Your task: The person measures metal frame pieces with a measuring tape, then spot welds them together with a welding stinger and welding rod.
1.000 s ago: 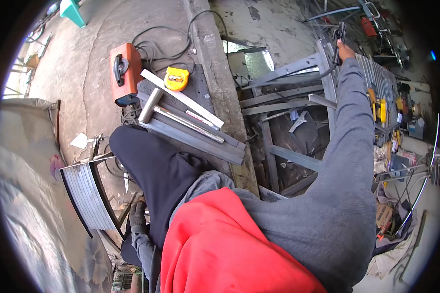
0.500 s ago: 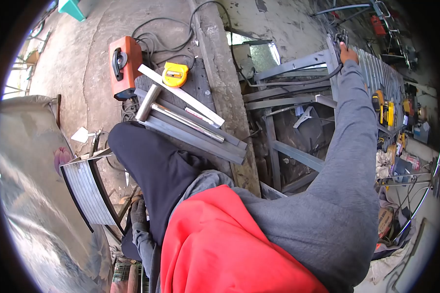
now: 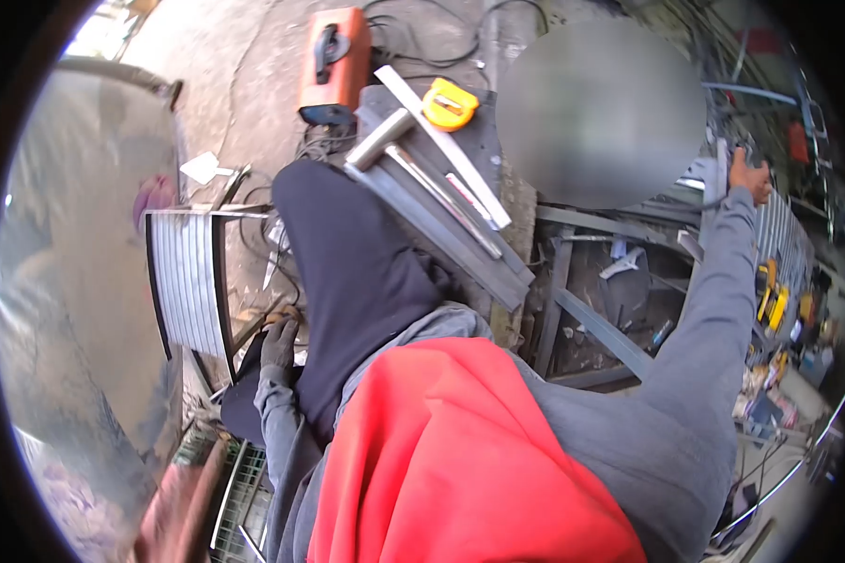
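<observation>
My right hand (image 3: 749, 175), bare, reaches far out to the upper right, its fingers apart beside the top of the grey metal frame (image 3: 601, 330). Close beneath it is a ribbed metal sheet (image 3: 791, 233). Low at my left side, my left hand (image 3: 279, 345) wears a dark grey glove and hangs beside my dark-trousered leg (image 3: 343, 244). A tan-brown thing is at its fingertips; I cannot tell whether the glove grips it. Beyond my knee lie a hammer (image 3: 382, 138) with a metal handle, a yellow tape measure (image 3: 450, 104), a pale flat bar (image 3: 446, 150) and grey metal bars (image 3: 441, 220).
An orange welding machine (image 3: 334, 66) with a black handle stands on the concrete floor, cables around it. To the left are a ribbed metal piece (image 3: 190, 281) and a large sheet-like surface (image 3: 84, 281). Yellow power tools (image 3: 773, 305) lie at the right. A round blur covers the upper middle.
The whole view has shifted, with the workpieces now further right. My right hand was closed at a clamp-like thing on the frame; its fingers are now apart.
</observation>
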The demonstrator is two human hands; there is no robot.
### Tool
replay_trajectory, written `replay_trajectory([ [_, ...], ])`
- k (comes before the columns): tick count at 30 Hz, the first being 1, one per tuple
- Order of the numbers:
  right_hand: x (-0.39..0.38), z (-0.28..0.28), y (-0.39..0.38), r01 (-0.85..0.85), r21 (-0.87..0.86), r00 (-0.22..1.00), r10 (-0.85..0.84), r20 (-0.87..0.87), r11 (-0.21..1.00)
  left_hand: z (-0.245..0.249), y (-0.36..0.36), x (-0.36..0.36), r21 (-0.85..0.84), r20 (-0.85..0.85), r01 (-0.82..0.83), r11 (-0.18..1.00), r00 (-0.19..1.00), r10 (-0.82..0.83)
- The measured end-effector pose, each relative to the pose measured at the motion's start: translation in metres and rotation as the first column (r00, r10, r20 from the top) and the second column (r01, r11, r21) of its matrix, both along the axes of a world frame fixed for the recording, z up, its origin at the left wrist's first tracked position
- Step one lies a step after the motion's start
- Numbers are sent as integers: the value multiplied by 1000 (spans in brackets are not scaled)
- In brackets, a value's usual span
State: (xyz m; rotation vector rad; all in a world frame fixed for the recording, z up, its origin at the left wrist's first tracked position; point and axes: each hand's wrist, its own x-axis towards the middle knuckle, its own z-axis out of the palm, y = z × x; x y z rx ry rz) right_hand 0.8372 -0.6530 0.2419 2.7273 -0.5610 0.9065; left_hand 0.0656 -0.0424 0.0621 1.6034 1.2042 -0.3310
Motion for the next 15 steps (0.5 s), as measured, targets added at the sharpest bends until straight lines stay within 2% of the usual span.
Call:
replay_trajectory([
  [1, -7, 5, 27, -25, 9, 1000, 25, -5, 1000, 1, -1, 0, 16, 4, 0, 1000, 1000, 0],
  [2, -10, 9, 51, -330, 67, 944, 329, 29, 941, 0, -1, 1, 33, 12, 0, 999, 1000, -1],
  [3, -13, 8, 79, -606, 111, 795, 601, 83, 787, 0, -2, 3, 44, 12, -27, 999, 1000, 26],
  [4, -25, -3, 118, -698, 328, 678, 735, 15, 637, 0, -3, 3, 68, -8, 1, 998, 1000, -1],
  [5, -47, -19, 165, -716, 533, 524, 851, -15, 450, 0, -2, 2, 91, -28, 28, 995, 999, -25],
  [6, -87, -29, 224, -625, 681, 433, 895, -103, 381, -15, 1, -8, 104, -31, -5, 995, 999, 8],
  [7, -116, -50, 266, -566, 803, 206, 975, -81, 186, -42, 3, -27, 303, 28, 270, 914, 956, -292],
  [8, -143, -73, 307, -564, 804, 102, 982, -159, 189, -54, 8, -45, 496, 2, 485, 720, 829, -560],
  [9, -165, -91, 341, -631, 760, 19, 982, -187, 157, -27, 4, -28, 331, 22, 333, 883, 933, -360],
  [10, -189, -107, 372, -693, 713, -73, 975, -210, 102, 8, -3, 2, 163, 16, 120, 979, 992, -125],
  [12, -217, -140, 410, -691, 715, -83, 970, -229, 110, 24, -6, 6, 293, 2, 109, 950, 993, -115],
  [14, -232, -145, 427, -819, 490, 74, 902, -426, 298, 48, -7, 16, 271, -15, -91, 958, 995, 99],
  [15, -233, -141, 430, -798, 501, 87, 887, -454, 335, 46, -8, 11, 277, -8, -139, 951, 989, 147],
])
